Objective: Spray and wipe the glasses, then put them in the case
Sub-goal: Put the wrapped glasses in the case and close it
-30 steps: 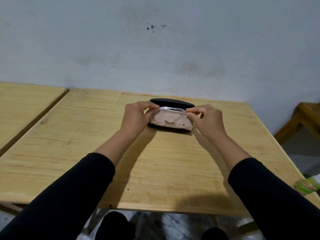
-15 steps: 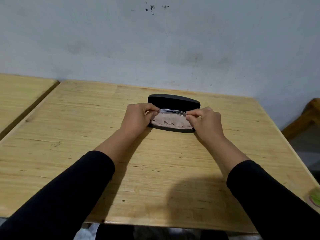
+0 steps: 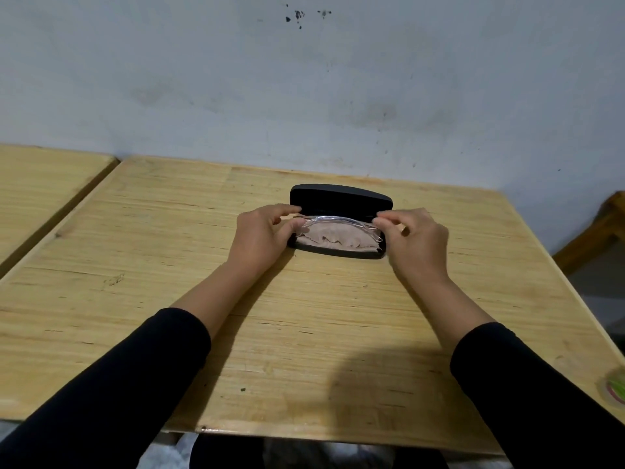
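A wooden bench (image 3: pixel 304 333) carries an open black case (image 3: pixel 340 201) near its far edge. The left hand (image 3: pixel 260 236) pinches the left end of the glasses (image 3: pixel 333 221) lying inside the case; the right hand (image 3: pixel 417 240) hovers at the right end, fingers (image 3: pixel 389 216) loosely curled, holding nothing.

Surface: pale wooden table (image 3: pixel 304 333), plank grain running left to right, scuffed.
On it: open black glasses case (image 3: pixel 341 198), near the far edge, lid raised.
Right front corner: small green and pink object (image 3: pixel 616 389), only partly in view.
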Action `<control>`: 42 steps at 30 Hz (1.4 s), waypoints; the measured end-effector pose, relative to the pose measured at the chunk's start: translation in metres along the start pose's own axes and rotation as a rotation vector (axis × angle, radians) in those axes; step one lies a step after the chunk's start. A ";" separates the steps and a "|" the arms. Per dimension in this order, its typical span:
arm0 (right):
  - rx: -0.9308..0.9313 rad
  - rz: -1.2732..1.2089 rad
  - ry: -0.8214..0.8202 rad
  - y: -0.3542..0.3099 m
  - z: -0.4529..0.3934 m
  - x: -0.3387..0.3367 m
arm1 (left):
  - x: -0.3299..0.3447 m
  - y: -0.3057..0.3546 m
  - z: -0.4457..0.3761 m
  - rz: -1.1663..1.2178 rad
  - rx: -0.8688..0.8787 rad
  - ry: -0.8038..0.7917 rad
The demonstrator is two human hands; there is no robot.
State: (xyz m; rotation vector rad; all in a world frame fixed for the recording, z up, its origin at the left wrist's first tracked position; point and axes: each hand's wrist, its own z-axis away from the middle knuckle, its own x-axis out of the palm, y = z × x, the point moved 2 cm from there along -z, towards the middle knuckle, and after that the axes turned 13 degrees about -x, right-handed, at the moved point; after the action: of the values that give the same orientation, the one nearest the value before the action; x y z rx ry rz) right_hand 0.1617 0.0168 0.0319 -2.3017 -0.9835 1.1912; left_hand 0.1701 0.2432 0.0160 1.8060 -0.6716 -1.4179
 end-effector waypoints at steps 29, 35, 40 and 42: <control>0.206 -0.269 -0.044 0.014 -0.002 -0.005 | -0.009 -0.014 0.002 0.179 -0.278 -0.248; 0.034 -0.167 -0.024 0.013 0.006 -0.007 | -0.011 -0.014 0.001 0.163 -0.281 -0.232; -0.036 -0.144 -0.033 0.015 0.011 -0.008 | -0.010 -0.013 0.003 0.159 -0.276 -0.227; -0.050 -0.145 -0.036 0.016 0.012 -0.009 | -0.010 -0.013 0.003 0.163 -0.273 -0.222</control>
State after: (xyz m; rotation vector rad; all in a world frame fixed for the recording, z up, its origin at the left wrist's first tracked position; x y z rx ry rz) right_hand 0.1545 -0.0005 0.0206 -2.2106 -1.1844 1.1643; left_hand 0.1639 0.2580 0.0115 1.3667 -0.6833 -1.5306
